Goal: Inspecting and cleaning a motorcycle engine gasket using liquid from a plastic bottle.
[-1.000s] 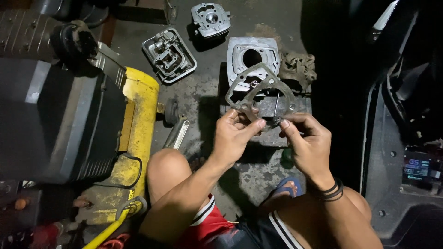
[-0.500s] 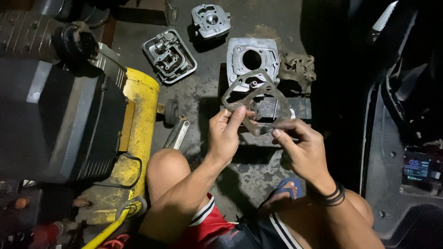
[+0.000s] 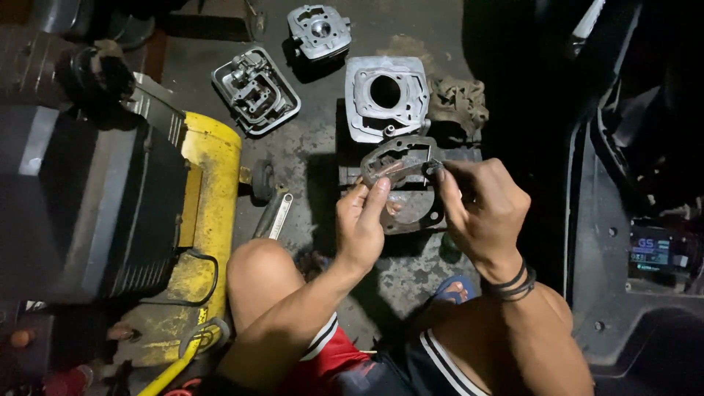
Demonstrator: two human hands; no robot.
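Head view: both hands pinch a thin gasket by its edges.

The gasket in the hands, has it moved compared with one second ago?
Yes. The gasket now sits lower, farther below the cylinder block on the floor, and is tilted flatter.

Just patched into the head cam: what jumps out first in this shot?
Centre frame, the left hand and right hand hold up a thin grey gasket between them. Just beyond it on the stained concrete floor lies a silver cylinder block with a round bore. A yellow tank sits at left.
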